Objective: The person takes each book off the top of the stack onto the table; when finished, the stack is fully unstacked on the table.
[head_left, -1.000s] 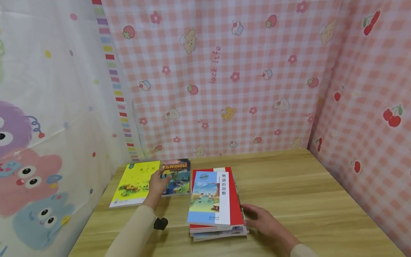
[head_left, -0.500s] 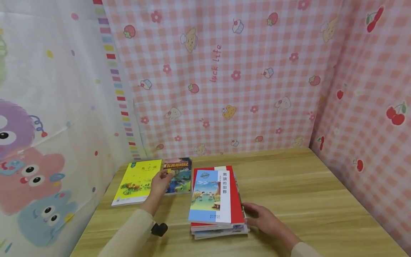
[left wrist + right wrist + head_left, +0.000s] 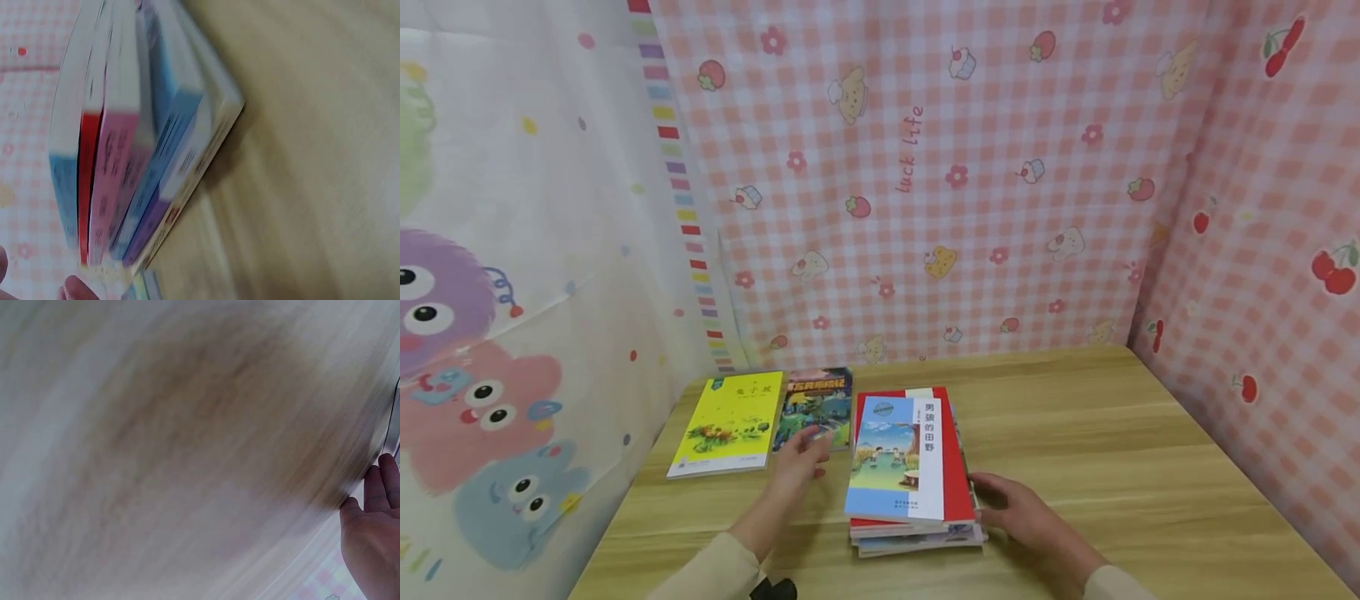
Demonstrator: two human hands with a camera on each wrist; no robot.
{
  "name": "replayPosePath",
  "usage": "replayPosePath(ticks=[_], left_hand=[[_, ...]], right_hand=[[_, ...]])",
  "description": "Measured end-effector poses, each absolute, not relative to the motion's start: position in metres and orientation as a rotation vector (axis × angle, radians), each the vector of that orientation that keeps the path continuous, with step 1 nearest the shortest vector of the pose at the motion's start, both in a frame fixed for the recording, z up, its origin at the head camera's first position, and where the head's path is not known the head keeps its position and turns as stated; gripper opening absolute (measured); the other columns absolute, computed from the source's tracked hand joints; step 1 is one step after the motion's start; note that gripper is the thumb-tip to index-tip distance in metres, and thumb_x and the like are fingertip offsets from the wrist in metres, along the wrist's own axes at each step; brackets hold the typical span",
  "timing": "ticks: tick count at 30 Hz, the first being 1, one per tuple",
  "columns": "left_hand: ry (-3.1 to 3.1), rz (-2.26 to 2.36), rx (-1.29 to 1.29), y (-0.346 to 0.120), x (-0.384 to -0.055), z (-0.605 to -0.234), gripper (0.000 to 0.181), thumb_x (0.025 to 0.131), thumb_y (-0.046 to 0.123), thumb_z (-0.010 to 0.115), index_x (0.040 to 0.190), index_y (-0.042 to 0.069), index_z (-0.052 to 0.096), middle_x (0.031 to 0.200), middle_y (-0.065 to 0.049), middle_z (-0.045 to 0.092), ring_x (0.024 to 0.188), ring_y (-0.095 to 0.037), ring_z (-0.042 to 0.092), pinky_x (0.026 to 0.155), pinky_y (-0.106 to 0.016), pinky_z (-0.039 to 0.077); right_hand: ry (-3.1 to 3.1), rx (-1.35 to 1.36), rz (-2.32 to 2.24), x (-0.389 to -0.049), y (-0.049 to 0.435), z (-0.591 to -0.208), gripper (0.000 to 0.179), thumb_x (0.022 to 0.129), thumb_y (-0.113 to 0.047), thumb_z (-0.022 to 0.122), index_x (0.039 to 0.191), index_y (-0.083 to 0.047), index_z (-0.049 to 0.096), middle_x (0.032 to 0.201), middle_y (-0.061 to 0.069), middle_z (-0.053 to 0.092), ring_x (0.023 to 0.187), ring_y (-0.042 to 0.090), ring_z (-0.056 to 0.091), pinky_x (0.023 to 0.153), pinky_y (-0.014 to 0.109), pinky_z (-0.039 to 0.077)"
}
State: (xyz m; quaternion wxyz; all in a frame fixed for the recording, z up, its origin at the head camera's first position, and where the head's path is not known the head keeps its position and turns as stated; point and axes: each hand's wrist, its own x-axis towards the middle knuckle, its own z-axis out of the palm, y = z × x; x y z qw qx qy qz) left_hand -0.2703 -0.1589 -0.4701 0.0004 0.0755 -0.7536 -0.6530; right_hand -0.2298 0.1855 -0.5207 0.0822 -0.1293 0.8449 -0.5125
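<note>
The left hand (image 3: 797, 467), fingers loosely bent and empty, is at the dark book's (image 3: 822, 406) near edge; a low sweep could knock that book askew. Right of it on the worktop (image 3: 1112, 450), the stack (image 3: 891, 467) is uneven, so a shove from the right hand (image 3: 1015, 510), fingers fairly straight beside it and gripping nothing visible, might slide books off. Around: the yellow book (image 3: 730, 427) at far left; the dark book lies between it and the stack.

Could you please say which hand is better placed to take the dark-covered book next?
Probably the left hand: it is nearer the dark-covered book; the right hand is beyond the book stack.
</note>
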Motion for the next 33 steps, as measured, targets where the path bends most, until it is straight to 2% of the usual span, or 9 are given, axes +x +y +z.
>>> replayPosePath(ticks=[3, 7, 13, 19, 29, 33], left_hand=[[-2.371, -2.076, 0.232, -0.152, -0.261, -0.474, 0.063, 0.100, 0.032, 0.061, 0.144, -0.008, 0.040, 0.122, -0.023, 0.055, 0.109, -0.038, 0.057, 0.089, -0.048, 0.053], [-2.401, -2.095, 0.258, -0.141, -0.250, -0.481, 0.067, 0.096, 0.036, 0.066, 0.143, -0.006, 0.042, 0.119, -0.019, 0.057, 0.105, -0.030, 0.058, 0.087, -0.045, 0.053], [-2.412, -2.116, 0.264, -0.129, -0.242, -0.487, 0.067, 0.094, 0.035, 0.070, 0.142, -0.004, 0.045, 0.116, -0.016, 0.060, 0.097, -0.023, 0.059, 0.079, -0.037, 0.053], [-2.428, -2.092, 0.301, -0.127, -0.237, -0.493, 0.070, 0.088, 0.034, 0.076, 0.142, 0.000, 0.047, 0.118, -0.015, 0.058, 0.102, -0.025, 0.056, 0.082, -0.034, 0.051], [-2.432, -2.081, 0.215, -0.126, -0.231, -0.496, 0.073, 0.083, 0.021, 0.081, 0.142, -0.006, 0.047, 0.120, -0.016, 0.056, 0.106, -0.027, 0.054, 0.091, -0.039, 0.050], [-2.430, -2.081, 0.195, -0.126, -0.230, -0.497, 0.071, 0.083, 0.017, 0.082, 0.140, -0.008, 0.048, 0.121, -0.016, 0.058, 0.105, -0.027, 0.055, 0.088, -0.036, 0.051]], right_hand=[[2.519, -0.403, -1.531, -0.230, 0.186, -0.520, 0.056, 0.089, -0.014, 0.073, 0.140, -0.002, 0.054, 0.142, 0.019, 0.052, 0.134, 0.042, 0.043, 0.110, 0.060, 0.030], [2.513, -0.403, -1.515, -0.229, 0.187, -0.519, 0.057, 0.090, -0.014, 0.072, 0.142, -0.003, 0.052, 0.143, 0.019, 0.051, 0.134, 0.042, 0.043, 0.110, 0.059, 0.030], [2.491, -0.358, -1.522, -0.229, 0.187, -0.517, 0.058, 0.090, -0.015, 0.072, 0.143, -0.005, 0.052, 0.146, 0.018, 0.049, 0.136, 0.041, 0.041, 0.111, 0.058, 0.029], [2.454, -0.326, -1.540, -0.229, 0.184, -0.517, 0.059, 0.089, -0.015, 0.073, 0.143, -0.004, 0.051, 0.147, 0.017, 0.048, 0.137, 0.041, 0.040, 0.111, 0.059, 0.030], [2.489, -0.326, -1.514, -0.229, 0.184, -0.516, 0.058, 0.089, -0.015, 0.073, 0.142, -0.005, 0.052, 0.146, 0.016, 0.050, 0.136, 0.040, 0.041, 0.111, 0.058, 0.030], [2.513, -0.339, -1.495, -0.230, 0.184, -0.517, 0.057, 0.089, -0.016, 0.073, 0.142, -0.005, 0.053, 0.145, 0.016, 0.050, 0.136, 0.040, 0.041, 0.111, 0.059, 0.030]])
